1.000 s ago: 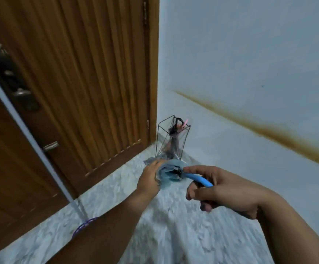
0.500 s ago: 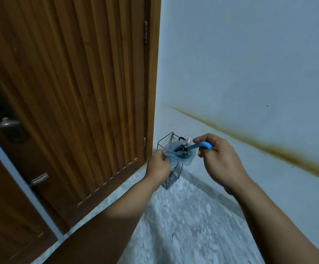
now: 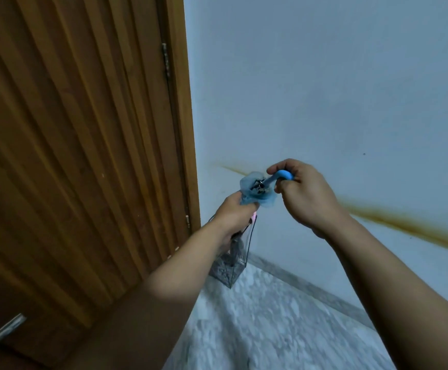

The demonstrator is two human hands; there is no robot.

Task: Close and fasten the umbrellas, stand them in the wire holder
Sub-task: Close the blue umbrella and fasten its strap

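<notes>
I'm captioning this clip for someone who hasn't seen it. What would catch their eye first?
At centre, a light blue umbrella held up in both hands: the right hand curls round its curved blue handle, the left hand grips the bunched canopy. Just below, in the corner by the wooden door, stands the wire holder with something dark already in it. A brown streak crosses the pale wall at right.

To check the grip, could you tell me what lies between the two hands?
In the head view, the blue umbrella's bunched canopy and rib ends span the gap: the left hand grips its folds, the right hand its curved blue handle.
</notes>
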